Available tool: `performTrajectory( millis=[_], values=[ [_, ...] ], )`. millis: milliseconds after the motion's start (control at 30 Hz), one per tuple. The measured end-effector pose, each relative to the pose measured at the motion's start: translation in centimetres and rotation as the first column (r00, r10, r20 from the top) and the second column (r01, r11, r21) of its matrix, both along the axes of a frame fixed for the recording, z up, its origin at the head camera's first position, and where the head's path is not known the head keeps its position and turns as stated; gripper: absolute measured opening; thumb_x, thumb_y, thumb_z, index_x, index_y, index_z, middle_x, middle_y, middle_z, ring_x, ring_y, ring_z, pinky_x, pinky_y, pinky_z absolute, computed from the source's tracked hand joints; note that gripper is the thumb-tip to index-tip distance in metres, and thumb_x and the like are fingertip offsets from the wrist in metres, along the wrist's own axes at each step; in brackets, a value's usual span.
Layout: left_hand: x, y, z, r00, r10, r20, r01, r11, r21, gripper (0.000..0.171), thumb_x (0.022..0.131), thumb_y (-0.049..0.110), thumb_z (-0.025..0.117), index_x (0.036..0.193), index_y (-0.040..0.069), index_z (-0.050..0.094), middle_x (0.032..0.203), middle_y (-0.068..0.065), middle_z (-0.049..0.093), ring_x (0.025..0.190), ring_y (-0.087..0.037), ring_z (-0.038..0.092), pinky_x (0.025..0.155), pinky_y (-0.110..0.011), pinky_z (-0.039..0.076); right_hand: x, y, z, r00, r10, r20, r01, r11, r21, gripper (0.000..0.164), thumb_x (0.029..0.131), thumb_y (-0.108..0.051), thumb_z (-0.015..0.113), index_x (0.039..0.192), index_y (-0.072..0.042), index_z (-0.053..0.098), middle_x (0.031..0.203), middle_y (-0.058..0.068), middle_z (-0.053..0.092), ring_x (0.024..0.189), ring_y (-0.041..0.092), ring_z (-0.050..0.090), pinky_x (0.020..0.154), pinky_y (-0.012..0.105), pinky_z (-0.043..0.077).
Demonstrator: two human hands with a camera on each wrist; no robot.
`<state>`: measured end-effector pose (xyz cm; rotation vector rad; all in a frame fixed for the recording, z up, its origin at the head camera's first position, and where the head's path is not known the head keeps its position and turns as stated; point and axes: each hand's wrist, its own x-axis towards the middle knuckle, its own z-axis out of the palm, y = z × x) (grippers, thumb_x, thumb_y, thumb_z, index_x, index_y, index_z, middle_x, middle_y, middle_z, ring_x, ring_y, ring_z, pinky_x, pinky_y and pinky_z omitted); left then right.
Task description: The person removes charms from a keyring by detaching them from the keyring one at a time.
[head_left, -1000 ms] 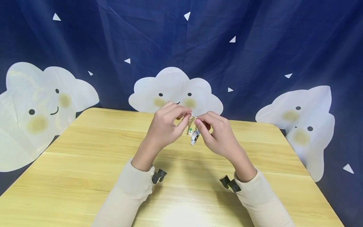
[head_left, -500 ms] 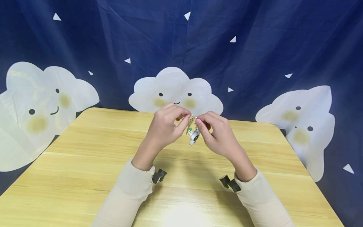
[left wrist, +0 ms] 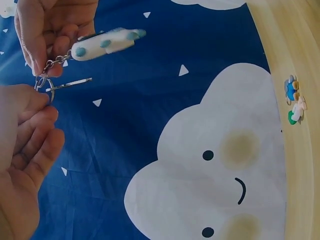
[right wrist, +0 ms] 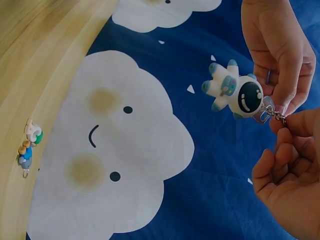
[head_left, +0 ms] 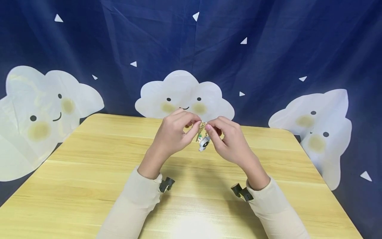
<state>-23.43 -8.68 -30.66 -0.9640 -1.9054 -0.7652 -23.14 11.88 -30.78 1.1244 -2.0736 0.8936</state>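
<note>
My left hand (head_left: pixel 176 131) pinches a small metal key ring (left wrist: pixel 51 91) with thumb and forefinger. Opposite it, my right hand (head_left: pixel 231 139) pinches the keychain's short links (left wrist: pixel 58 59) near the ring. From this chain hangs a white astronaut charm (right wrist: pixel 239 94) with pale blue tips and a dark visor; in the head view the charm (head_left: pixel 204 143) dangles between both hands, above the table. A thin, flat metal piece (left wrist: pixel 72 84), seen edge-on, is on the ring and looks like a key. Fingertips partly hide where ring and chain meet.
On the wooden table (head_left: pixel 119 186) lie two small figures, one blue and grey (right wrist: pixel 25 156), one white and green (right wrist: pixel 34 132). A dark blue curtain (head_left: pixel 167 39) with smiling clouds stands behind the table's far edge.
The astronaut charm has turned a little, so its dark visor shows more, and it sits slightly higher. Both hands have kept nearly the same place and their pinch.
</note>
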Motion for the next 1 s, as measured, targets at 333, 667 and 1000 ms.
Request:
performTrajectory(
  millis=[333,667,1000],
  values=[
    [0.01,0.06,0.06,1.0,0.007,-0.017,-0.007,1.0,0.002,0.005,0.091,0.002,0.067,0.089,0.003,0.072,0.082,-0.006,0.072,0.073,-0.02,0.06,0.066,-0.027,0.051,-0.12,0.0,-0.03,1.0,0.003,-0.005,-0.003,1.0,0.002,0.011,0.098,-0.004,0.063,0.091,-0.005,0.07,0.076,0.0,0.057,0.069,0.01,0.05,0.06,0.025,0.042],
    [-0.01,-0.03,0.0,1.0,0.015,-0.006,-0.015,1.0,-0.001,0.007,0.092,0.0,0.066,0.09,0.002,0.072,0.084,-0.007,0.073,0.074,-0.02,0.061,0.067,-0.028,0.052,-0.08,0.02,-0.1,1.0,0.011,0.002,-0.011,1.0,0.013,0.011,0.099,-0.003,0.062,0.091,-0.005,0.07,0.076,-0.001,0.056,0.069,0.01,0.05,0.058,0.028,0.044],
    [-0.05,-0.05,-0.03,1.0,0.023,-0.013,-0.023,1.0,-0.005,0.007,0.091,0.0,0.066,0.09,0.002,0.072,0.084,-0.006,0.073,0.074,-0.019,0.061,0.067,-0.028,0.052,-0.05,0.05,-0.12,1.0,-0.008,0.025,0.008,1.0,0.025,0.012,0.099,-0.003,0.061,0.091,-0.005,0.07,0.075,-0.001,0.056,0.067,0.01,0.049,0.058,0.026,0.042]
  ],
)
